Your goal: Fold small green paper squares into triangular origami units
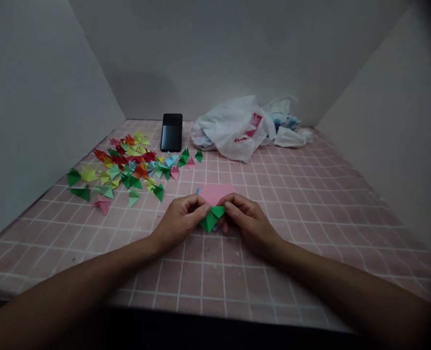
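Taking the green paper [210,220] as the hub of a clock, with 12 pointing away from the person, the left hand [184,218] grips it from 9 o'clock and the right hand [249,221] from 3. On each hand the thumb is closed against the fingers, with no visible gap, pinching an upper corner of the piece. Its pointed end faces 6 o'clock. Gripping both corners at once probably spreads the pressure evenly and stops the creases springing apart.

Just beyond, at 12 o'clock, lies a pink sheet [217,193], with a blue edge [198,191] peeping out on its left side; so near the hands, it seems placed for easy reach. Around 10 o'clock, many folded paper pieces [128,165] in red, yellow, green, pink and pale blue lie scattered on the checked surface [332,194], perhaps set aside there to leave elbow room.

At 11 o'clock a phone [171,132] is by the back wall; whether propped or flat, I cannot tell. A crumpled white bag [233,126] sits near 12:30, a smaller one [291,137] at 1, both likely pushed back out of the way.
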A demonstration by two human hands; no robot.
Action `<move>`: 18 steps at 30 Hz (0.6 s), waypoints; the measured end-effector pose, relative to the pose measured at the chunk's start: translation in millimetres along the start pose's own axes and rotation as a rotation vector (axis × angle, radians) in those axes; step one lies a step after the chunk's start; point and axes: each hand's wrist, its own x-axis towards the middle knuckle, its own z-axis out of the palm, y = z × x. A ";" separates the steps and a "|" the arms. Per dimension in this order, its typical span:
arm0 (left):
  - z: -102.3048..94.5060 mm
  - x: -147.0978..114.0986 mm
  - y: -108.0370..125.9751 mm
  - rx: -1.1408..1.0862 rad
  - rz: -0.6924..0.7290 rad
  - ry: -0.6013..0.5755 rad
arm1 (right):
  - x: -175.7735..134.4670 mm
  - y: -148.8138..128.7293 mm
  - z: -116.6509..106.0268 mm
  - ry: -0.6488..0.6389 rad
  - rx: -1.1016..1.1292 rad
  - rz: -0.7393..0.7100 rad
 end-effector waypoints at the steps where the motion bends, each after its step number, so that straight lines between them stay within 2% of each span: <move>1: 0.2 0.1 0.5 -0.012 -0.012 0.008 | 0.0 -0.1 -0.3 0.004 0.002 -0.001; 8: 2.0 -2.0 5.0 0.002 -0.028 0.004 | -2.1 -4.9 2.6 -0.003 -0.060 0.120; 12: 3.2 -2.6 5.5 0.005 -0.027 -0.002 | -4.9 -6.1 6.0 0.019 -0.073 0.142; 18: 2.8 -0.8 3.4 -0.106 -0.070 -0.032 | -5.3 -6.4 5.4 0.008 -0.047 0.150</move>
